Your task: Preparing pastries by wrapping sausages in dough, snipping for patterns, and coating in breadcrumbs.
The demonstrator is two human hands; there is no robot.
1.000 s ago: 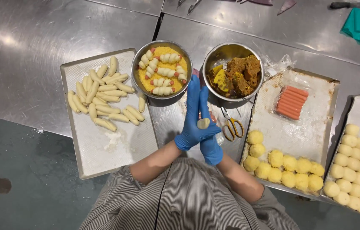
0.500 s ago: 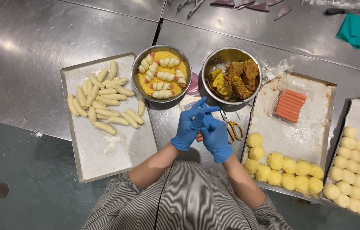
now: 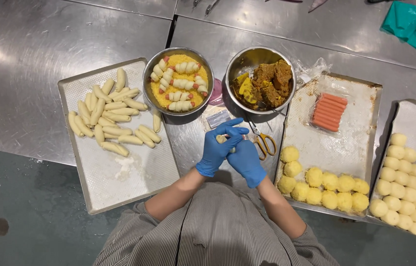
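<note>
Half a second ago our hands were fanned open; now our left hand [image 3: 216, 150] and right hand [image 3: 245, 160] are cupped together, clamped on the dough piece [image 3: 222, 140] above the tabletop [image 3: 70, 34], near the scissors [image 3: 263, 141]. Looks like we're shaping.

Blue-gloved hands [image 3: 231, 151] — yellow crumbed balls [image 3: 323, 184], grey-striped sleeves [image 3: 217, 226], orange sausages [image 3: 329, 111].

A single head-worn camera looks almost straight down from above the person's shoulders onto the steel surface [image 3: 45, 44]. It sits fairly close, with the trays, the bowls and both forearms filling the frame.
</note>
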